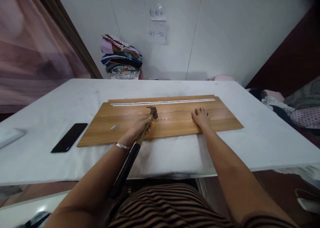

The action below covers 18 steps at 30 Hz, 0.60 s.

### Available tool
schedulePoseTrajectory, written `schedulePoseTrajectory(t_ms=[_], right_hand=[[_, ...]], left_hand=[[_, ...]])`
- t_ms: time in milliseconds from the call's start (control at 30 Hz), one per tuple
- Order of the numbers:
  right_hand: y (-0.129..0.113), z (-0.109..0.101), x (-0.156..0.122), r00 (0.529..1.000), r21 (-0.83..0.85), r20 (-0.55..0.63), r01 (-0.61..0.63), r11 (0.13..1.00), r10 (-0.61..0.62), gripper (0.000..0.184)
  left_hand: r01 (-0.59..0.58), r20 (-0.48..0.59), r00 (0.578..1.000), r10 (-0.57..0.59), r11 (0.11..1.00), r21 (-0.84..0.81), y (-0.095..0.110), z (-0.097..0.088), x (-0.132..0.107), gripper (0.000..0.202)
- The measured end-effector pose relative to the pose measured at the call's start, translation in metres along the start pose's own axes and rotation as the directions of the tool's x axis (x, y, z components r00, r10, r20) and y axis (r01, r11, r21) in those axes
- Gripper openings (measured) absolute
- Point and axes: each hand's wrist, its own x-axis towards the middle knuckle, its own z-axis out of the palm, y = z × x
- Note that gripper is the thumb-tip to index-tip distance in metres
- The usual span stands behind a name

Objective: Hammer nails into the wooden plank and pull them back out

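In my left hand (140,128) is a claw hammer (143,134), gripped high on the handle near its rusty head. Its black grip slants back towards my body. The head is over the middle of a wood-grain board (180,110), beside a row of small dark dots (167,119) that look like nail heads or holes. My right hand (200,117) rests on the board to the right of that row, fingers spread and slightly bent. Several loose nails (114,127) lie on the board's left part. Two thin white strips with markings (162,102) run along its far side.
The board lies on a white-covered table (170,158). A black phone (70,138) is left of the board, and a white object (10,136) sits at the table's left edge. Folded clothes (122,59) are stacked by the wall; more fabric (282,104) lies at the right.
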Motion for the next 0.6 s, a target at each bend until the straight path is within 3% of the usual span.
schedulePoseTrajectory(t_ms=[600], right_hand=[[-0.0012,0.0006,0.0001,1.000,-0.004,-0.014,0.001,1.000,-0.001,0.053]], left_hand=[[0.004,-0.005,1.000,-0.004,1.000,0.007,-0.0013,0.0010,0.0028,0.031]])
